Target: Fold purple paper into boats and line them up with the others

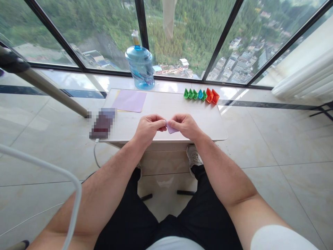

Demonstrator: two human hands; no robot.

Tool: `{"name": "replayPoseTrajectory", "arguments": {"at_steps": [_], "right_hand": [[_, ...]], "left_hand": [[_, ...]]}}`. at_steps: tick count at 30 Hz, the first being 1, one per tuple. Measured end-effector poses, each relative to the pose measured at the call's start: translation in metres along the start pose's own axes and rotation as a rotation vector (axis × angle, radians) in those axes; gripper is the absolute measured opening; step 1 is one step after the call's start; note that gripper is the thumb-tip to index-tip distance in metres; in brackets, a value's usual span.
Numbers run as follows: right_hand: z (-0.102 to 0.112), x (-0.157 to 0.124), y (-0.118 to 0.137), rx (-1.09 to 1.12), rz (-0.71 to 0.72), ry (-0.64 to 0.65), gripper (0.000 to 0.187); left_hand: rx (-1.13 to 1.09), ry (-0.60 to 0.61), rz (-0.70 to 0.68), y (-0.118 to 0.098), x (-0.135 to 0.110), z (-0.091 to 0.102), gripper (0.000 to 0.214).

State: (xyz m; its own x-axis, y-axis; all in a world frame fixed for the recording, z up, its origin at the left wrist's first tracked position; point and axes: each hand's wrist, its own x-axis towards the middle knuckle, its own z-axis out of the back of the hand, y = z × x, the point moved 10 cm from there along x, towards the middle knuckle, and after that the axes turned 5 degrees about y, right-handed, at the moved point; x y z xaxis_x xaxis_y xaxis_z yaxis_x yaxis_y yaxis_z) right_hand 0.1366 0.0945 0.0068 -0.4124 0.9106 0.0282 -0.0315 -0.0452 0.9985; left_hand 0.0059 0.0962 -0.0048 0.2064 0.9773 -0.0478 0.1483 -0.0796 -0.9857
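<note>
Left hand (151,127) and right hand (185,125) nearly meet, fingertips pinching small folded purple paper (172,130) between them, over near edge of white table (166,102). Forearms converge inward. Beyond: blue water jug (140,66), its markings illegible.

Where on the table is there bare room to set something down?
The table has two patches: between the purple sheet and boats, beyond the left hand and right hand; and right of the right hand, before the boats. Crowded: left end, by sheet and pixelated item; near middle, by hands and folded paper.
</note>
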Motion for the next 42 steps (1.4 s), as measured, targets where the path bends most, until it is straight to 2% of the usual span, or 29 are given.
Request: {"name": "replayPoseTrajectory", "arguments": {"at_steps": [6,19,26,31,35,40,42], "right_hand": [[0.003,0.000,-0.003,-0.025,-0.002,-0.004,0.046],[0.002,0.001,-0.005,-0.122,-0.004,-0.010,0.048],[0.002,0.002,-0.007,-0.111,-0.014,0.009,0.041],[0.009,0.002,-0.004,-0.081,0.000,-0.037,0.037],[0.016,0.002,-0.005,-0.042,0.003,-0.092,0.042],[0.016,0.003,-0.006,0.001,0.016,-0.085,0.047],[0.015,0.003,-0.006,0.007,0.028,-0.075,0.047]], "left_hand": [[-0.045,0.075,0.095,0.006,0.000,-0.003,0.015],[0.054,0.050,0.145,0.010,-0.001,0.000,0.016],[0.131,0.014,0.077,0.004,0.000,0.003,0.013],[0.171,-0.108,-0.022,-0.007,0.001,0.014,0.010],[0.142,-0.178,-0.074,-0.013,0.001,0.021,0.009],[0.065,-0.065,-0.027,-0.009,0.002,0.010,0.023],[0.041,-0.030,0.005,-0.007,0.002,0.007,0.022]]}}
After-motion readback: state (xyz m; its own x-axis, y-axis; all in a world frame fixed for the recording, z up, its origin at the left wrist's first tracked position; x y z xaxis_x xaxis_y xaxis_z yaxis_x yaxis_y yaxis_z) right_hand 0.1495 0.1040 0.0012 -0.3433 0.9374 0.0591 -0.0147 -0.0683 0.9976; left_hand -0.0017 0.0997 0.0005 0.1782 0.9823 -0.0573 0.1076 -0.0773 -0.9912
